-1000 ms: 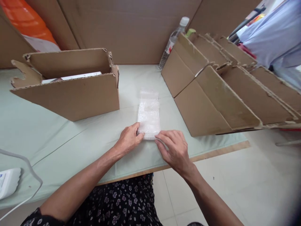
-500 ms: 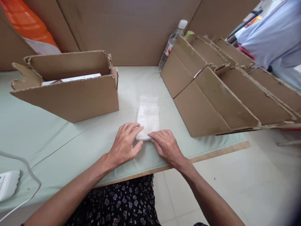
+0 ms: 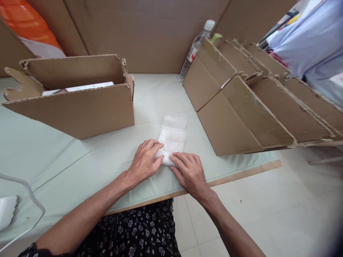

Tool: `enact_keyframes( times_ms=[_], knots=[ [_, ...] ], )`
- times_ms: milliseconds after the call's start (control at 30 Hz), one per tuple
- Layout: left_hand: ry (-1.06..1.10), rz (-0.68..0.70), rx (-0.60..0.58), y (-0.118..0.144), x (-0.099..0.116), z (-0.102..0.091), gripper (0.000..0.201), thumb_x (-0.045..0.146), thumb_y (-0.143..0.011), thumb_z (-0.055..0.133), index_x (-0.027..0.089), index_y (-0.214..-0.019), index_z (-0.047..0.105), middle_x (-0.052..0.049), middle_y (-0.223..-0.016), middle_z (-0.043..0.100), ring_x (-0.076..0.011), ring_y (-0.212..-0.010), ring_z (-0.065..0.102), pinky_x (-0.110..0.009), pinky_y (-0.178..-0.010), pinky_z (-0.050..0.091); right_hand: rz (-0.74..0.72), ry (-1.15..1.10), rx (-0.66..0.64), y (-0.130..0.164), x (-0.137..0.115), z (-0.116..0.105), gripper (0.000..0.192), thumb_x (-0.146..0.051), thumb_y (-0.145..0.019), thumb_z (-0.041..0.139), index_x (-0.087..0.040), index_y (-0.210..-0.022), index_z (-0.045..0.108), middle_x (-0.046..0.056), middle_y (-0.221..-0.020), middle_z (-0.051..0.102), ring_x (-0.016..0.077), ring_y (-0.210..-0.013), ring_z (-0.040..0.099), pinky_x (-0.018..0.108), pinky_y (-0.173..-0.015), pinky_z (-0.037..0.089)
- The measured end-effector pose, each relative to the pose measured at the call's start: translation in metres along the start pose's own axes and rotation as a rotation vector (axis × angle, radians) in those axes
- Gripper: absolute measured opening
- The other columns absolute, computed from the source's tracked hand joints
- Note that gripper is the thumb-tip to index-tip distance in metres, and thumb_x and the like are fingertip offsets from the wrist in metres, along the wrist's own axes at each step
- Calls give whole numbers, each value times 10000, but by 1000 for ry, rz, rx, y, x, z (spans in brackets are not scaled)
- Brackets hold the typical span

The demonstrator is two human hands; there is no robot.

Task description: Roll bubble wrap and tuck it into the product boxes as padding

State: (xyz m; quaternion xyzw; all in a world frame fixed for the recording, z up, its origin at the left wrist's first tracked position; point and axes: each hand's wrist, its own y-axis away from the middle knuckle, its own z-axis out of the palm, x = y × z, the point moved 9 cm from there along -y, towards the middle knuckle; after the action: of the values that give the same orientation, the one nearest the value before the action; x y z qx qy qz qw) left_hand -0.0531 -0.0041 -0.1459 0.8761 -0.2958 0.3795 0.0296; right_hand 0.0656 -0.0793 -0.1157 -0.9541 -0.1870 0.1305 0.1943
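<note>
- A small white bubble-wrap packet (image 3: 173, 137) lies flat on the pale green desk (image 3: 53, 157), between the open brown cardboard box (image 3: 72, 103) and the row of folded cardboard boxes (image 3: 241, 107).
- Its near end looks folded or rolled over; the far end lies loose and flat, so the wrapping appears only partly done.
- Left hand (image 3: 144, 162): fingers together, pressing the packet's near left corner.
- Right hand (image 3: 190, 173): fingers slightly spread, flat on the near edge.

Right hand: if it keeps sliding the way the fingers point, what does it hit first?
The right hand points up-left, fingertips already on the bubble wrap. Beyond that, probably the left hand fingers, touching or nearly so; depth is unclear.
</note>
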Motion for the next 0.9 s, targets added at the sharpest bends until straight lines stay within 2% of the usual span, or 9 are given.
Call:
enact_keyframes(
  times_ms=[100,200,267,367,500,600,700,767,900],
  knots=[
    [63,135,-46,13,14,-5,394,179,-881,570,166,-1273,608,-109,-1213,686,-269,-1139,586,-450,-999,452,106,-196,-5,2,10,5,205,-194,-1000,551,-199,-1165,672,71,-1016,776,207,-896,703,368,-817,500],
    [87,105,-109,22,14,-8,421,146,-888,532,179,-1303,596,-79,-1059,722,-243,-1011,617,-434,-944,474,207,-374,-116,7,15,14,226,-265,-1015,538,-226,-1194,670,44,-982,780,191,-850,707,338,-767,534],
    [60,36,-138,21,8,-7,408,183,-902,541,177,-1305,605,-71,-975,725,-242,-943,620,-428,-899,490,211,-329,-95,9,12,7,227,-281,-1020,528,-223,-1189,667,60,-1021,771,206,-889,702,351,-775,533],
    [-38,-55,-136,10,-1,-2,355,223,-915,547,167,-1253,642,-93,-1018,732,-269,-963,616,-451,-906,488,138,-116,28,7,0,-10,218,-288,-998,567,-189,-1163,669,124,-1133,733,253,-980,674,405,-831,500],
    [-54,-161,-50,0,-10,-2,347,244,-897,565,151,-1221,650,-124,-1083,693,-291,-1028,607,-483,-960,474,24,-1,-64,-1,-11,5,225,-261,-967,615,-169,-1164,673,133,-1162,729,283,-1018,664,432,-846,479],
    [252,-346,39,14,-22,-7,537,329,-867,619,152,-1367,543,-140,-1203,636,-270,-1024,604,-460,-916,505,117,-119,-40,-7,6,12,223,-224,-986,570,-168,-1172,679,116,-1114,757,258,-988,693,405,-836,504],
    [762,-629,118,45,-35,-2,748,393,-819,693,152,-1466,405,-175,-1366,567,-268,-1112,612,-445,-949,513,376,-407,-3,-8,32,16,252,-291,-981,585,-189,-1189,684,96,-1140,762,239,-1023,710,375,-882,540],
    [1088,-765,96,62,-32,12,768,369,-773,752,137,-1431,433,-182,-1367,590,-279,-1185,614,-454,-1049,466,532,-623,-25,-4,38,24,268,-332,-960,609,-210,-1185,688,76,-1157,758,229,-1050,711,353,-904,552],
    [1498,-741,46,59,-12,27,578,266,-690,797,132,-1229,634,-129,-1211,705,-300,-1218,614,-437,-1104,421,671,-970,-107,0,20,40,313,-404,-924,641,-205,-1162,691,70,-1106,762,218,-990,721,326,-842,569]
  ],
)
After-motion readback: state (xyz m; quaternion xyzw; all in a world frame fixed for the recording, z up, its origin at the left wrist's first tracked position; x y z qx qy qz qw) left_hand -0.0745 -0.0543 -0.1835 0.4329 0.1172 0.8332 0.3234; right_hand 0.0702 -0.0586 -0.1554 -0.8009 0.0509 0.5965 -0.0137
